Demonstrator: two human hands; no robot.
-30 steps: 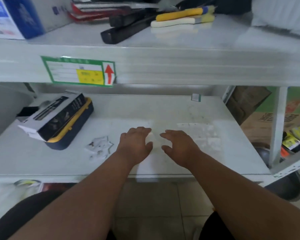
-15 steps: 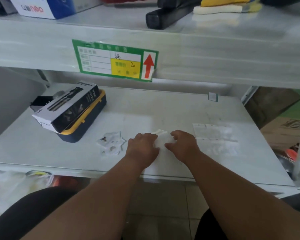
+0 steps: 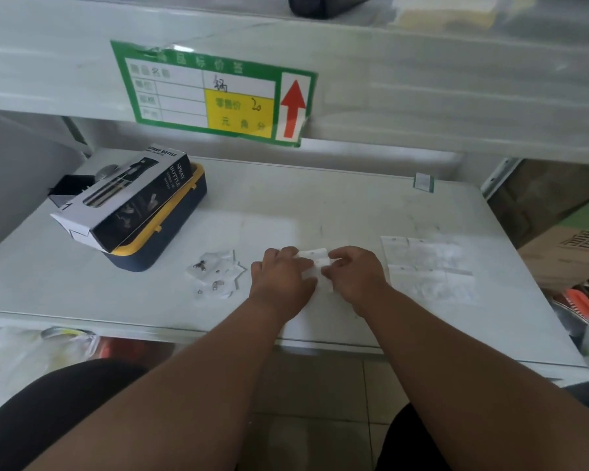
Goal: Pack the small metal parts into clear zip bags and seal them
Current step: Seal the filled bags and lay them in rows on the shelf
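Note:
A small clear zip bag (image 3: pixel 315 263) lies on the white shelf (image 3: pixel 320 205) between my two hands. My left hand (image 3: pixel 281 278) pinches its left side with curled fingers. My right hand (image 3: pixel 356 277) pinches its right side the same way. What the bag holds is hidden by my fingers. To the left lies a small heap of filled clear bags with small metal parts (image 3: pixel 216 273) showing through them. Flat clear zip bags (image 3: pixel 429 266) lie in a spread to the right.
A spray bottle box (image 3: pixel 123 202) rests on a navy and yellow case (image 3: pixel 170 226) at the shelf's left. An upper shelf with a green price label (image 3: pixel 215 96) hangs overhead. Cardboard boxes (image 3: pixel 565 253) stand beyond the right edge.
My hands moved closer together and curled from flat on the shelf to pinching the small bag. The camera moved nearer and lower.

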